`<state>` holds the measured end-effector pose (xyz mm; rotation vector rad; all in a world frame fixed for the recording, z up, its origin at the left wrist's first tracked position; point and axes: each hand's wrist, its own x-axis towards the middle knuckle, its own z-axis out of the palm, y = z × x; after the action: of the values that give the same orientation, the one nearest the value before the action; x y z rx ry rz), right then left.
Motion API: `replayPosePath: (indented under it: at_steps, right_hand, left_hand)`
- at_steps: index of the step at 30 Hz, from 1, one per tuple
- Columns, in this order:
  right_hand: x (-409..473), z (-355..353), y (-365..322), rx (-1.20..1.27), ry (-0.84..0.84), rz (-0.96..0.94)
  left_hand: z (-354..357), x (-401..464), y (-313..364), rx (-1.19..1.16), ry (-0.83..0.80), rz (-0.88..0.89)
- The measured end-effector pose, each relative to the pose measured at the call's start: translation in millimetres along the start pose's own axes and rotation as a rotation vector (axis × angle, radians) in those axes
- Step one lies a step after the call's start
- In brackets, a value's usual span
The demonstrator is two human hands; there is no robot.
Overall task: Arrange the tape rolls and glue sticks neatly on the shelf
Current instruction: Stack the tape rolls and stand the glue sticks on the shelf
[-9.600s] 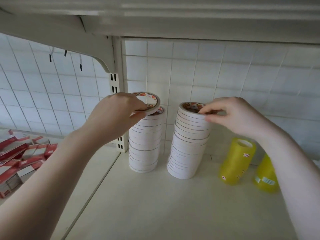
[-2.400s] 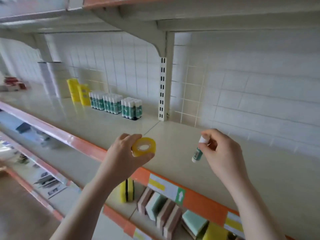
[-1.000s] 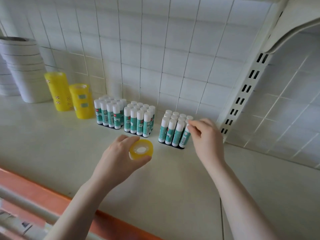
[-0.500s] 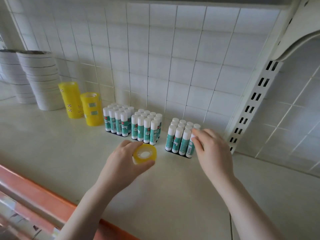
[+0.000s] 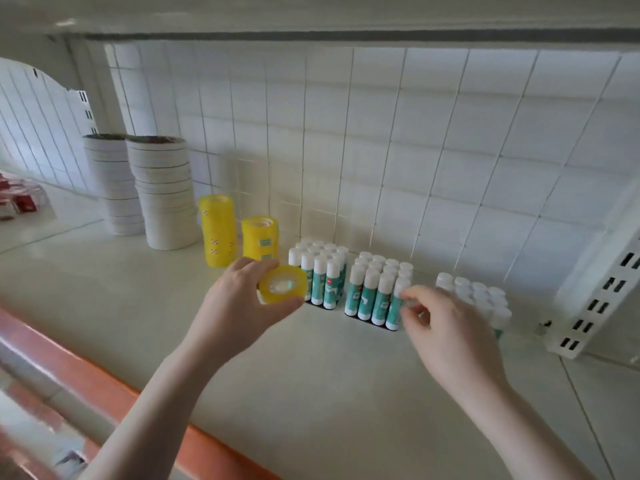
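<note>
The left hand [image 5: 239, 306] holds a yellow tape roll [image 5: 282, 289] in its grip, above the shelf [image 5: 311, 393] — just before the glue sticks [image 5: 377, 292]. The right hand [image 5: 450, 337] has its fingers loosely curled, holding nothing, beside the middle block's front corner.

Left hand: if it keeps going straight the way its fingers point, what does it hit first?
Probably the leftmost block of glue sticks, just beyond the yellow tape roll the left hand holds. Depth is unclear.
</note>
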<state>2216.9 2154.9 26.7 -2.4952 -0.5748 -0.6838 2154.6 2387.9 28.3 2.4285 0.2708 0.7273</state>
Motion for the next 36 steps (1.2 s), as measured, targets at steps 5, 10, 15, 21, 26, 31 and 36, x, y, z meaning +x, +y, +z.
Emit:
replayPosePath:
  at_steps: [5, 10, 15, 21, 26, 31, 36]
  right_hand:
    - [8.7, 44.1, -60.5, -0.051, -0.033, 0.052]
    - [9.3, 81.3, -101.8, -0.092, -0.135, 0.107]
    - [8.5, 103.3, -115.4, -0.138, -0.208, 0.109]
    - [3.6, 114.3, -105.2, -0.162, -0.188, 0.057]
    - [-1.1, 121.3, -96.0, -0.147, -0.145, 0.016]
    - [-1.6, 125.2, -91.0, -0.118, -0.104, -0.003]
    - [-3.4, 127.9, -85.7, -0.101, -0.076, -0.027]
  left_hand:
    - [-39.8, 45.6, -50.7, 0.010, -0.048, 0.074]
    - [-60.6, 94.2, -79.3, 0.021, -0.069, 0.146]
    - [-54.0, 124.1, -76.2, -0.032, -0.105, 0.169]
    - [-27.4, 138.7, -72.3, -0.081, -0.164, 0.126]
    - [-12.7, 141.0, -71.6, -0.123, -0.154, 0.106]
    - [-6.1, 141.2, -73.4, -0.193, -0.147, 0.069]
    - [-3.4, 143.0, -75.6, -0.270, -0.154, 0.019]
